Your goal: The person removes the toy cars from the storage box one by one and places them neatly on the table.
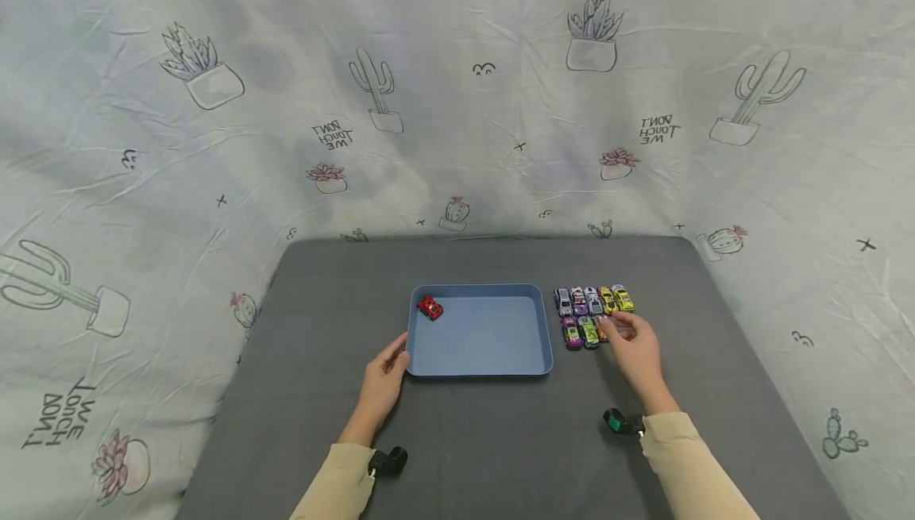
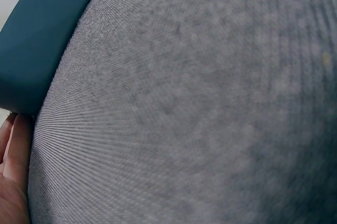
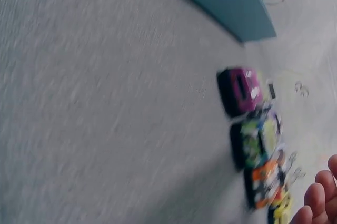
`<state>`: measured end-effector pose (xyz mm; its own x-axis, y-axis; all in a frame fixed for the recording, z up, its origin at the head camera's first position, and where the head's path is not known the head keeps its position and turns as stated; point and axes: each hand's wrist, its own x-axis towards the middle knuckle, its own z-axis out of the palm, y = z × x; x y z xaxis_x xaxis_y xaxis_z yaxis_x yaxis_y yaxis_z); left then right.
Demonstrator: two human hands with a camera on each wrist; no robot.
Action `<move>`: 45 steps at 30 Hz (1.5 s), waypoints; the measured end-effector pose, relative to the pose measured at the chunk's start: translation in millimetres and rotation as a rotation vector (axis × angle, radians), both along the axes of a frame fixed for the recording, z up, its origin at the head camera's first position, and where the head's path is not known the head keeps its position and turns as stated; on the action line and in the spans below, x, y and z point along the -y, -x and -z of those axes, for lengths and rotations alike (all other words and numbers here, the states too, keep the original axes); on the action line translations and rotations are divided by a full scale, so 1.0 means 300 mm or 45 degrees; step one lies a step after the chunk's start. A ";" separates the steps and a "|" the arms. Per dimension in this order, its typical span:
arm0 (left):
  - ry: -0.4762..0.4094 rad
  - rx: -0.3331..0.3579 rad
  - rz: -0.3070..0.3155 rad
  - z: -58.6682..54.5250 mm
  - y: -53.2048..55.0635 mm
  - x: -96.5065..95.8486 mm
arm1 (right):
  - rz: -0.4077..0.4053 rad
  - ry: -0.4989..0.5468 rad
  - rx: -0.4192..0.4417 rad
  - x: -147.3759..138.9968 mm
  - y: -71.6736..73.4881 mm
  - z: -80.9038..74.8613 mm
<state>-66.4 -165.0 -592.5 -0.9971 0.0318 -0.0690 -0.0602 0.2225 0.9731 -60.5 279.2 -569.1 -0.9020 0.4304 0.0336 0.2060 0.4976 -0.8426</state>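
Observation:
My left hand rests with its fingers along the outside of a blue tray, near its front left corner. The left wrist view has those fingers fairly straight against the tray wall. Inside the tray, toward the back left, sits a red toy car. To the right, my right hand hovers at the front row of toy cars, fingertips close over an orange toy car. A gap shows between fingers and car in the right wrist view. Beside it stand a green car and a purple car.
Behind the front row is a back row of several small cars, among them a white one and a yellow one. Everything lies on a grey cloth-covered table. A printed curtain hangs behind and at both sides.

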 end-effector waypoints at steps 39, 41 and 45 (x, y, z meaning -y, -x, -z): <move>0.036 -0.019 -0.012 0.021 -0.001 0.003 | -0.566 0.056 -0.003 0.423 0.160 -0.061; 0.037 -0.026 -0.020 0.025 0.000 0.003 | -0.580 0.061 0.014 0.439 0.162 -0.056; 0.054 -0.032 -0.028 0.025 -0.001 0.000 | -0.615 0.041 0.032 0.475 0.167 -0.051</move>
